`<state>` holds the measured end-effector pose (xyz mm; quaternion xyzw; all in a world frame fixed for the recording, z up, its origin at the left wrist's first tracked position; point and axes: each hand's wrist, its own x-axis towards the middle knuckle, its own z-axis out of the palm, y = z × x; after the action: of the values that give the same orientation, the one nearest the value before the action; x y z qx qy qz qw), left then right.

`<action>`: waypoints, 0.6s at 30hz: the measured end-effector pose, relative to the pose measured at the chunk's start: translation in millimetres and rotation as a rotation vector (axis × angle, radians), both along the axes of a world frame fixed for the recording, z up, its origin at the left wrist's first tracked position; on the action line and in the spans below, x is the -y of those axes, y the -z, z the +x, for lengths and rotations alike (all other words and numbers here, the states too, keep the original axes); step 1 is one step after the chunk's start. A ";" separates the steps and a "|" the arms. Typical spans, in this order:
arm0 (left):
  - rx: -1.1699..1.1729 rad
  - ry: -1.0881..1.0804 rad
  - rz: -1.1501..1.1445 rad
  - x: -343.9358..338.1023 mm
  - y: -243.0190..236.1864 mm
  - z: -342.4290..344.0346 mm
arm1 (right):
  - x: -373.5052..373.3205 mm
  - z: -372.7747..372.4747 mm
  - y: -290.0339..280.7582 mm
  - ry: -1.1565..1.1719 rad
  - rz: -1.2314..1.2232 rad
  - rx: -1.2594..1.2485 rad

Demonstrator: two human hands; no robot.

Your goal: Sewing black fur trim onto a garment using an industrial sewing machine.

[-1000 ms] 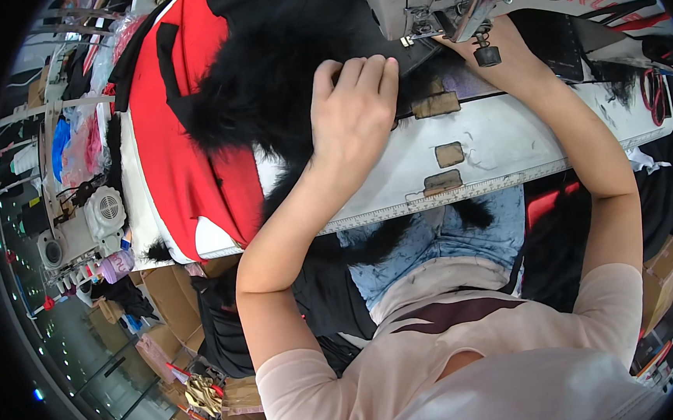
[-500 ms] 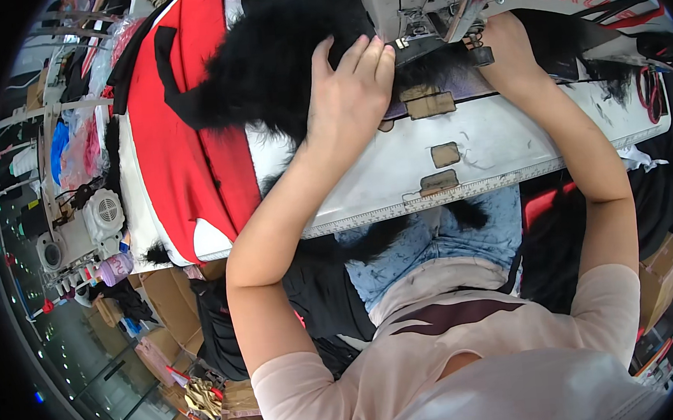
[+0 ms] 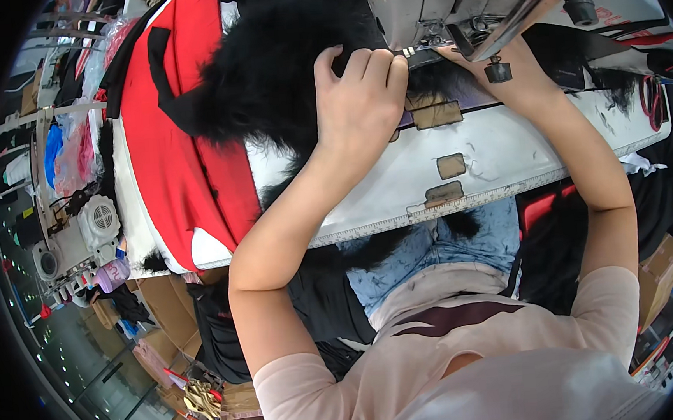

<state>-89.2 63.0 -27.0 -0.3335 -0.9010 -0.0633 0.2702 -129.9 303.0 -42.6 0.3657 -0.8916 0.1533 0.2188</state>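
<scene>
Black furry fabric (image 3: 264,67) lies bunched at the left of the sewing machine (image 3: 478,5) and runs in toward its needle area. My left hand (image 3: 360,103) is on the fur's right edge, fingers bent and closed on it close beside the presser foot. To the right of the needle area, my right hand (image 3: 518,76) reaches in behind the machine's metal parts. One fingertip shows close to the foot; the other fingers are hidden. A strip of fur lies on the bed between my hands.
Red fabric (image 3: 169,159) with a black strap covers the left of the white table (image 3: 367,196). A measuring tape (image 3: 384,226) follows the table's front edge. Red-handled scissors (image 3: 653,102) lie at the far right. Cardboard boxes (image 3: 164,308) stand below at the left.
My left fingers, laid out straighter before, are now bent into the fur. My right hand's fingertip now shows close to the foot. The whole view has shifted slightly.
</scene>
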 end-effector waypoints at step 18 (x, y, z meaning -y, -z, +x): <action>0.009 -0.013 -0.180 6.1 -5.5 2.9 | -0.3 2.8 6.4 0.000 0.011 0.001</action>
<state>-86.4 56.8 -21.5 -0.3502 -0.9064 0.0184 0.2355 -127.1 303.4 -49.0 0.3670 -0.8924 0.1487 0.2165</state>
